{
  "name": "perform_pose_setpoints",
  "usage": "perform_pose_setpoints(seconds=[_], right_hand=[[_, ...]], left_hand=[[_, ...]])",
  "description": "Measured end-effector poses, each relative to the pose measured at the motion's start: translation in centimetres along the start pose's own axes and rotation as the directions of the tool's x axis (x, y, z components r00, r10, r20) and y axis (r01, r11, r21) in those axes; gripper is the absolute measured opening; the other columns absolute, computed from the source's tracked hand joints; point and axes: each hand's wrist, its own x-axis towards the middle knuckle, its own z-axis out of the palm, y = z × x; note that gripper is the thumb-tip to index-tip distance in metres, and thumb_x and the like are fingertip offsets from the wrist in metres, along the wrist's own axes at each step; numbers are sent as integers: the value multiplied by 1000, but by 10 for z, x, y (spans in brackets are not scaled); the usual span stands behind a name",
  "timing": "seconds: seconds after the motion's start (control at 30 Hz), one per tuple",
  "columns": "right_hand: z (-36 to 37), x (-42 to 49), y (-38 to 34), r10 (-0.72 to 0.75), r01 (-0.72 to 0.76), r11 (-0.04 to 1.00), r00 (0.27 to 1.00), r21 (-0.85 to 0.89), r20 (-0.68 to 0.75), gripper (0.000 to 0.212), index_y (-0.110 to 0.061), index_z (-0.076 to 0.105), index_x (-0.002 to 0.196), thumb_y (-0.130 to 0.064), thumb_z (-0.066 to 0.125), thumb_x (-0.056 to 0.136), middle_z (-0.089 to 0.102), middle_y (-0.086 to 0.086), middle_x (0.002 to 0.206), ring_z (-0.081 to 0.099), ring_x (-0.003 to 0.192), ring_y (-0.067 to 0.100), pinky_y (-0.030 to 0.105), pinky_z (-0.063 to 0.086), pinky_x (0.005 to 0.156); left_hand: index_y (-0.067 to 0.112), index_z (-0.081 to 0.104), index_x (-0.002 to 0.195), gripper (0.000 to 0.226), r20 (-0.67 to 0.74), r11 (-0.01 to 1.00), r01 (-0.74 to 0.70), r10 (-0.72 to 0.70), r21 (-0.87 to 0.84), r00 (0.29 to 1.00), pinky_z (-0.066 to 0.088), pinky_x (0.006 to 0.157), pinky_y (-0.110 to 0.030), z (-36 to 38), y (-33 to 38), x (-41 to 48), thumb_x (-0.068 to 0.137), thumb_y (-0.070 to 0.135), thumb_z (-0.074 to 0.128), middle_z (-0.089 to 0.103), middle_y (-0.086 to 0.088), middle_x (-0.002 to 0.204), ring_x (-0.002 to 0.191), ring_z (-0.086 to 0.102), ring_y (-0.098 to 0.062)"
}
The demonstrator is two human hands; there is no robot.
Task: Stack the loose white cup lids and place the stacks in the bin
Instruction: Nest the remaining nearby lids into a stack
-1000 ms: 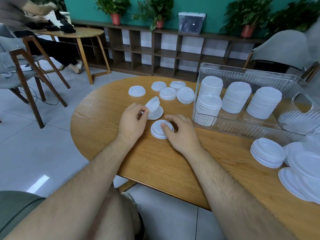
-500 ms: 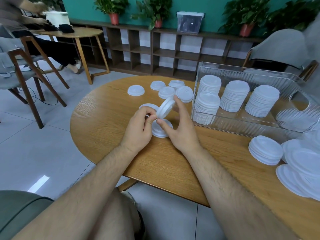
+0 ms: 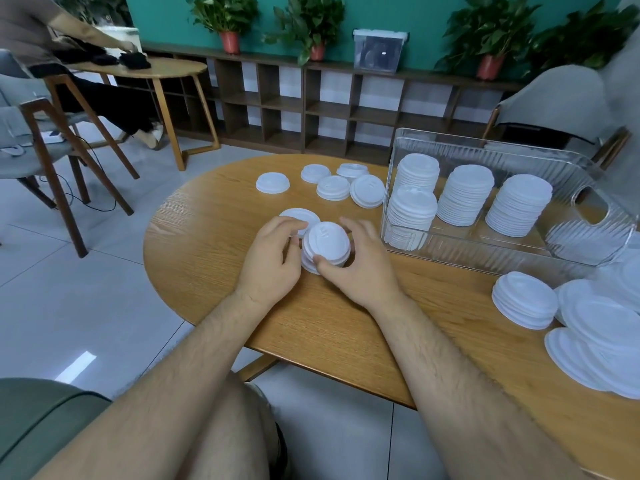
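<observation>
Clear bin [image 3: 485,252] — ribbed, four lid stacks [image 3: 464,195] inside

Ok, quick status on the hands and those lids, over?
Left hand and right hand both hold the small lid stack on the table. Bin sits right of it. Nothing between them.

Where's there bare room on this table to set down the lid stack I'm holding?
Free: the bare table left of your left hand, out to its rim, and the wood between your right hand, the front wall of the bin and the lid piles at right. Crowded: the loose lids at the far edge and those piles.
</observation>
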Motion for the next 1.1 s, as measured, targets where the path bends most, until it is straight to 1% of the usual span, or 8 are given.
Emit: perform_pose_setpoints(seconds=[0.2, 0.37, 0.47, 0.57, 0.67, 0.8, 0.97, 1.1], right_hand=[[-1, 1, 2, 15, -11, 998, 998, -62, 63, 70, -25, 55, 135, -54, 77, 75, 55, -7, 130, 48, 124, 15, 34, 40, 106], [-1, 1, 2, 25, -23, 999, 996, -28, 85, 58, -23, 61, 129, -47, 78, 79, 59, -8, 127, 48, 121, 15, 33, 40, 106], [1, 1, 3, 31, -23, 998, 990, -58, 135, 60, -25, 63, 126, -56, 72, 75, 60, -10, 124, 50, 118, 15, 38, 42, 105], [2, 2, 4, 36, -25, 997, 989, -75, 141, 67, -29, 64, 123, -68, 60, 68, 61, -14, 123, 51, 116, 14, 39, 42, 104], [4, 3, 6, 23, -11, 996, 990, -88, 140, 61, -29, 62, 129, -61, 68, 77, 60, -16, 129, 49, 120, 13, 40, 38, 108], [4, 5, 8, 21, -7, 996, 987, -84, 162, 60, -29, 56, 140, -55, 68, 87, 56, -17, 140, 44, 131, 9, 37, 29, 115], [3, 5, 8, 36, -27, 998, 988, -64, 149, 59, -32, 56, 138, -53, 70, 85, 57, -19, 138, 45, 129, 7, 39, 30, 116], [1, 6, 7, 52, -44, 998, 986, -50, 156, 62, -32, 53, 140, -53, 70, 84, 56, -19, 138, 43, 130, 6, 39, 30, 116]], left_hand=[[14, 71, 117, 25, 106, 985, 109, -123, 133, 987, 46, 96, -30, 2, -5, -4, 93, 16, 63, 68, 3, 112, 106, 57, -16], [23, 73, 104, 32, 156, 971, 129, -162, 202, 974, 45, 93, -32, 5, -12, -2, 92, 41, 49, 70, 11, 100, 97, 58, -15], [24, 73, 97, 41, 182, 959, 143, -191, 246, 964, 45, 91, -32, 6, -15, -2, 87, 51, 43, 68, 13, 94, 95, 57, -14], [21, 72, 101, 30, 138, 960, 163, -197, 226, 971, 44, 93, -30, 9, -15, 0, 89, 42, 54, 66, 10, 101, 100, 55, -15], [14, 66, 120, 31, 29, 949, 248, -258, 197, 966, 35, 100, -24, 9, -16, 10, 91, 24, 66, 57, 0, 121, 116, 48, -19], [28, 58, 135, 49, 83, 922, 335, -355, 194, 931, 28, 113, -30, 10, -24, 31, 89, 38, 71, 47, 5, 140, 133, 37, -16], [36, 71, 106, 31, 143, 890, 453, -457, 58, 878, 29, 118, -44, 6, -28, 41, 79, 31, 55, 49, 6, 145, 138, 40, -14], [24, 73, 96, 21, 112, 926, 361, -373, 114, 921, 35, 114, -41, 8, -36, 34, 79, 15, 64, 54, 11, 128, 130, 48, -14]])
